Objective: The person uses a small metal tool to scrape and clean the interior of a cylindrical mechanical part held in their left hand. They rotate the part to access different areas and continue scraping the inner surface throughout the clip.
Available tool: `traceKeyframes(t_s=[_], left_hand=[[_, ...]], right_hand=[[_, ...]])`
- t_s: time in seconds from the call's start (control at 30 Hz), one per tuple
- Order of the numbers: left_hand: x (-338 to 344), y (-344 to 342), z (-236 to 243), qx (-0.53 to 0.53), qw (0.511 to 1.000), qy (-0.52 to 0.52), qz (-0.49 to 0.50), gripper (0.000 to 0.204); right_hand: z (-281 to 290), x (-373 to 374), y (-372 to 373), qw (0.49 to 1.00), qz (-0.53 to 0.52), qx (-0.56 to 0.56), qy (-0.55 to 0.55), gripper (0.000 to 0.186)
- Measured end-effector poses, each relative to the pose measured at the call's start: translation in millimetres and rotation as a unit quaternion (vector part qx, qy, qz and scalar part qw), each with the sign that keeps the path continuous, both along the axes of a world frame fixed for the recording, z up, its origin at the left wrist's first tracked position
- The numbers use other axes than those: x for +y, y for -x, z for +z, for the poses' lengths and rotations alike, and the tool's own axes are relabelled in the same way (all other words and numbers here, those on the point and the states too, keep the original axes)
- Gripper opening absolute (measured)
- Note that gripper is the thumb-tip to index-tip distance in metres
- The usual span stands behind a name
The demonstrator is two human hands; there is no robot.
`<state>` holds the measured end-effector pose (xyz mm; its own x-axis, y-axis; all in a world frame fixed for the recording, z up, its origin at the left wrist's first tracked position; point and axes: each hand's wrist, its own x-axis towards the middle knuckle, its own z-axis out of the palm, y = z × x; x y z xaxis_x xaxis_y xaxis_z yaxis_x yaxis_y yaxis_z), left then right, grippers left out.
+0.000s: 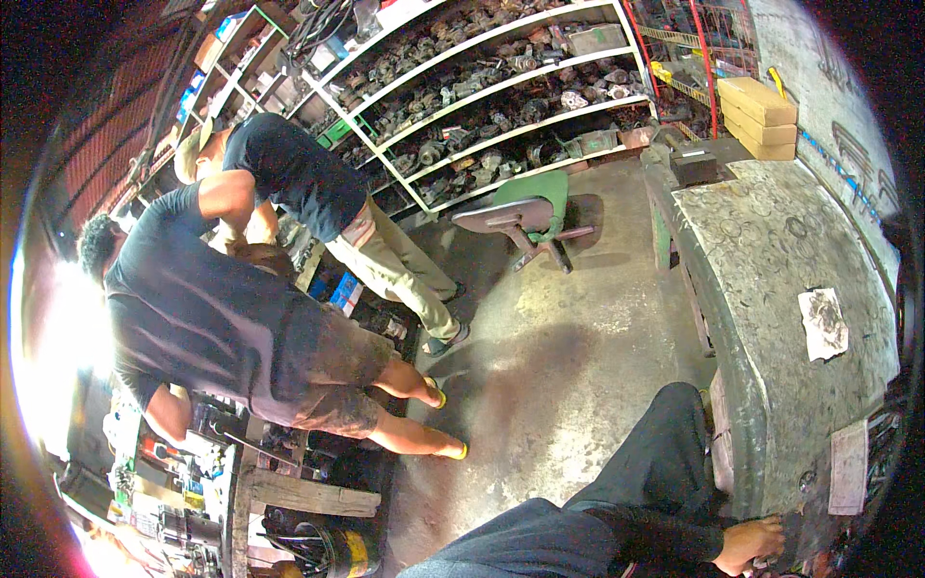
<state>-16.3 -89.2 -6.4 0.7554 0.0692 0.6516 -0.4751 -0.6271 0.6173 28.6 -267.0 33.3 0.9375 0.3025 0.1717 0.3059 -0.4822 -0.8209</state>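
In the head view, a long, worn grey workbench [747, 250] runs along the right side from near to far, taking up the space beside the wearer's bent leg in dark trousers [655, 448]. On the bench lie a stained white sheet of paper [824, 325] and, nearer, a pale rectangular sheet [848, 468]; a dark box-shaped block [694, 167] sits at its far end beside stacked brown cardboard boxes [759, 118]. A swivel chair with a green back [547, 196] stands on the far part of the concrete floor [540, 361], before white-edged shelves [506, 72] crowded with metal parts. At the near left is a black bucket with a yellow patch [353, 551]. Counted, there are three cardboard boxes, one chair and two other people: one in a dark shirt and brown shorts [222, 299], one in a dark shirt and pale trousers [297, 169]. The wearer's dark-sleeved forearm reaches right along the near edge, its right hand [748, 543] palm down at the bench's near end, fingers curled over a small, shiny grey object [764, 563]. That object is mostly hidden, so whether it is grasped or merely touched cannot be told. The left hand is outside the view, its grip unknown.
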Motion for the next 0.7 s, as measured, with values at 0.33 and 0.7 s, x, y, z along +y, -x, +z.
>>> traceKeyframes(t_s=[0.33,0.7], left_hand=[[5.1,3.3,7.5,0.052,0.998,-0.012,-0.027,0.016],[-23.4,-24.9,-52.0,-0.027,0.994,-0.038,0.101,0.075]], right_hand=[[2.0,-1.2,-2.2,0.998,-0.026,0.057,-0.005,0.045],[-9.6,-5.3,-9.1,0.999,-0.023,0.014,0.029,0.045]])
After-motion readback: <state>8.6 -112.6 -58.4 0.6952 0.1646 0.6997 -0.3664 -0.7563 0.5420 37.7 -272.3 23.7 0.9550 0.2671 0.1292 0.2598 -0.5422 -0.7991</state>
